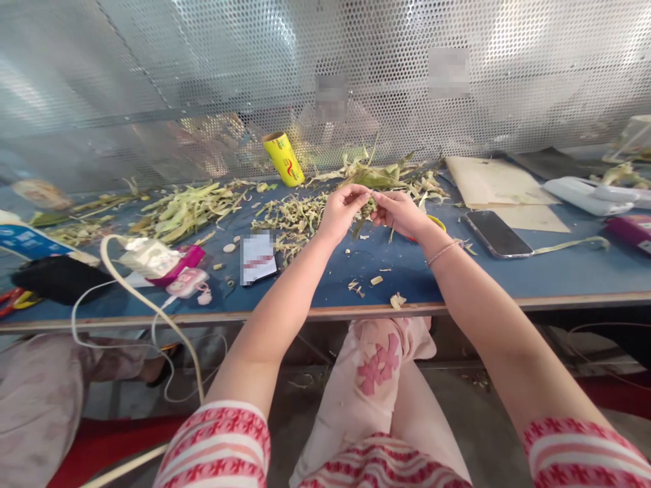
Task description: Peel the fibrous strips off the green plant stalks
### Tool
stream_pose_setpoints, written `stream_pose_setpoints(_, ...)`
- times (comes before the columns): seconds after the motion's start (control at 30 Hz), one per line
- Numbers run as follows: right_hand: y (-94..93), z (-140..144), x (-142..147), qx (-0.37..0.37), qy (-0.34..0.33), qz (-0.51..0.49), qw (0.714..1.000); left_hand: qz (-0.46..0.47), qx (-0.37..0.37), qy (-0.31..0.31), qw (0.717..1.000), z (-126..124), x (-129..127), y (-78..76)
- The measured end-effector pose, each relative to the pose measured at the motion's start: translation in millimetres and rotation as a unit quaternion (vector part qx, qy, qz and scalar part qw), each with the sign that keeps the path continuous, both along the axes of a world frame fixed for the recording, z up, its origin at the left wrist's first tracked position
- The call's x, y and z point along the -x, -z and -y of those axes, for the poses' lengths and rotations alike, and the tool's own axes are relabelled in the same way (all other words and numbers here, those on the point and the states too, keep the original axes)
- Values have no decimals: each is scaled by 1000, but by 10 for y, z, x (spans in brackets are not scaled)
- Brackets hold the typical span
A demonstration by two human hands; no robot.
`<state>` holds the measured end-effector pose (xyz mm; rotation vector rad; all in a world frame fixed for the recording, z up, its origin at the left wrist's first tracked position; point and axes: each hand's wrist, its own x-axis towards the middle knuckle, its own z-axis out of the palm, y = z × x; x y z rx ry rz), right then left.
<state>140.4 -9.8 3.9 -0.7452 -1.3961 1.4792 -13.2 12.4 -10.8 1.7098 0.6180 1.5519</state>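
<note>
My left hand (342, 211) and my right hand (401, 213) meet above the blue table, fingertips pinched together. Between them is a dried, greenish plant piece (365, 213), partly hidden by the fingers; its exact kind I cannot make out. Short, pale green plant bits (289, 215) lie heaped just left of my left hand. Behind both hands spreads a pile of long dried leaves (381, 177). A yellow-rimmed round object (436, 221) shows partly behind my right wrist.
A perforated metal panel (244, 88) closes the back. Leftward are a yellow tube (283, 159), more dried leaves (186, 210), a small screen (258, 254) and plugged chargers with cables (152, 261). Rightward lie a phone (497, 234) and cardboard sheets (496, 181). Another person's leg (38, 400) shows lower left.
</note>
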Motion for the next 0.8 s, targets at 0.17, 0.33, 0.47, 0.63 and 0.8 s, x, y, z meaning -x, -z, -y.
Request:
stream_pose_setpoints(0.17,24,-14,45,10,-17,-48,999,43,28,-16,999,55,-35,-21)
stream_pose_setpoints(0.33,46,-51,44,-72,-3,-22,997,72,66,-5,995,105,-55,-50)
stream_pose_setpoints(0.47,70,-106,6,-205,75,70,973,42,49,-13,998,157,-56,-71)
stream_pose_setpoints(0.63,68,-125,-30,-292,136,130,938,53,76,16,996,175,-91,-31)
stream_pose_setpoints(0.8,88,-128,-47,-301,135,154,931,65,105,32,992,136,-101,7)
